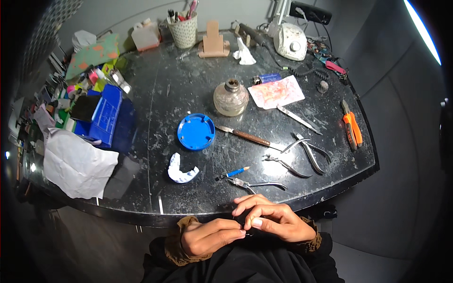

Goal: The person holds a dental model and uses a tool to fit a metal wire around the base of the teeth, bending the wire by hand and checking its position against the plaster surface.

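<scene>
Left hand point(210, 237), right hand point(281, 223) by black tabletop point(137, 188), near edge | both pinching thin silvery piece point(249, 234) | best: brace fingertips

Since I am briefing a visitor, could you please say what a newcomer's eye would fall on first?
Probably the round, bright blue dish midway along the black bench, with the pale, horseshoe-shaped dental model below it. Then, likely, the orange-handled metal pliers by the right edge, and the bare left hand and right hand close together at the front.

Passage between blue bin point(109, 118) and dental cast point(177, 175), silver pliers point(240, 182) before the right hand point(278, 221)
</scene>
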`<state>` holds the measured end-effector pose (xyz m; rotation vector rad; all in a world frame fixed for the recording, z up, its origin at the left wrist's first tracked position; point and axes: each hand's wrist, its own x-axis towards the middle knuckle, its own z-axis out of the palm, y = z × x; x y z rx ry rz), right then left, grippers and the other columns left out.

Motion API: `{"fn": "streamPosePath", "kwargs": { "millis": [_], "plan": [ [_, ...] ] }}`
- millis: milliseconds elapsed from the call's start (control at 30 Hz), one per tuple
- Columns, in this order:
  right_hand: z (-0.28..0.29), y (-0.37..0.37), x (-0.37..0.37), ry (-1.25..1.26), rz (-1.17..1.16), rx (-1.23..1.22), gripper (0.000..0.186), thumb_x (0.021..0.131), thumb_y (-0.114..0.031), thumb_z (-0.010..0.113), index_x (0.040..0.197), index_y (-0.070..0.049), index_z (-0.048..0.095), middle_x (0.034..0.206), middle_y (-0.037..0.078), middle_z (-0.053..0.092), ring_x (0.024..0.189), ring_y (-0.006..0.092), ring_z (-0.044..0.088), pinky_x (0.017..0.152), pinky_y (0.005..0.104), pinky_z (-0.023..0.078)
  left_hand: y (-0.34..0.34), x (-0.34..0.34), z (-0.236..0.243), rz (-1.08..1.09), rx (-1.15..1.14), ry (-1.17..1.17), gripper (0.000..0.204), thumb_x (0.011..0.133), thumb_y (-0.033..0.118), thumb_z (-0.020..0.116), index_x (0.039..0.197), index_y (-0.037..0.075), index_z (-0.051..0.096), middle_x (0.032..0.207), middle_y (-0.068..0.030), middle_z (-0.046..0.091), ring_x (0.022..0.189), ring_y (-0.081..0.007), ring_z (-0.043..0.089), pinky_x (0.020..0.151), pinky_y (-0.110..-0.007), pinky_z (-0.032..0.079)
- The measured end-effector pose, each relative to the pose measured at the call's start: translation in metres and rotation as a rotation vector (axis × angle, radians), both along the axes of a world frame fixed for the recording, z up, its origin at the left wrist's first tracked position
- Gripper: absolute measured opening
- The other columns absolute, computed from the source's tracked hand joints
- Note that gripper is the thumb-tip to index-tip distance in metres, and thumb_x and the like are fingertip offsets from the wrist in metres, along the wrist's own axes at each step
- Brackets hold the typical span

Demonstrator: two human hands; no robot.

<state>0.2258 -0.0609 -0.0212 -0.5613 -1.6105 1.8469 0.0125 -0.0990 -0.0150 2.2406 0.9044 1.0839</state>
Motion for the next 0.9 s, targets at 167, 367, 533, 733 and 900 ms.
{"fn": "streamPosePath", "kwargs": {
  "millis": [167,367,533,733,900],
  "plan": [
    [0.018,0.019,0.03,-0.858,-0.66,0.867,0.029,0.073,-0.014,0.07,0.097,-0.002,0.059,0.116,0.017,0.053,0.105,0.0315,0.052,0.089,0.0398,0.042,0.004,0.004,-0.009,0.168,-0.103,-0.247,0.01,0.075,0.006,0.07,0.077,0.0,0.063,0.071,-0.0115,0.064,0.064,-0.0172,0.066,0.054,-0.024,0.054],
    [-0.007,0.064,0.062,-1.077,-0.356,1.112,0.025,0.071,-0.011,0.069,0.087,-0.003,0.052,0.112,0.013,0.053,0.112,0.0308,0.049,0.095,0.0442,0.039,0.008,0.001,-0.013,0.166,-0.083,-0.38,0.013,0.075,0.007,0.07,0.082,-0.002,0.063,0.072,-0.0114,0.063,0.064,-0.018,0.066,0.054,-0.023,0.054],
    [-0.003,0.067,0.059,-1.043,-0.215,1.336,0.023,0.073,-0.003,0.063,0.087,-0.002,0.044,0.102,0.011,0.053,0.097,0.0259,0.054,0.096,0.0463,0.035,0.003,0.003,-0.01,0.201,-0.099,-0.457,0.016,0.073,0.007,0.072,0.085,0.0,0.065,0.075,-0.0095,0.065,0.063,-0.0162,0.065,0.052,-0.022,0.052],
    [0.029,0.044,0.046,-0.37,0.012,0.968,0.027,0.078,-0.02,0.068,0.074,-0.001,0.048,0.075,0.01,0.055,0.06,0.0226,0.057,0.049,0.0302,0.048,0.009,-0.002,-0.008,0.045,-0.086,-0.369,0.01,0.082,0.003,0.063,0.083,-0.005,0.058,0.077,-0.014,0.059,0.066,-0.0215,0.067,0.056,-0.025,0.057],
    [0.035,0.036,0.034,-0.359,0.081,0.949,0.02,0.075,-0.013,0.07,0.076,-0.002,0.053,0.078,0.008,0.055,0.063,0.0182,0.057,0.052,0.0283,0.047,0.004,-0.001,0.003,0.03,-0.131,-0.349,0.011,0.077,-0.001,0.066,0.084,-0.005,0.058,0.082,-0.0138,0.057,0.07,-0.022,0.066,0.06,-0.027,0.058]
  ]
}}
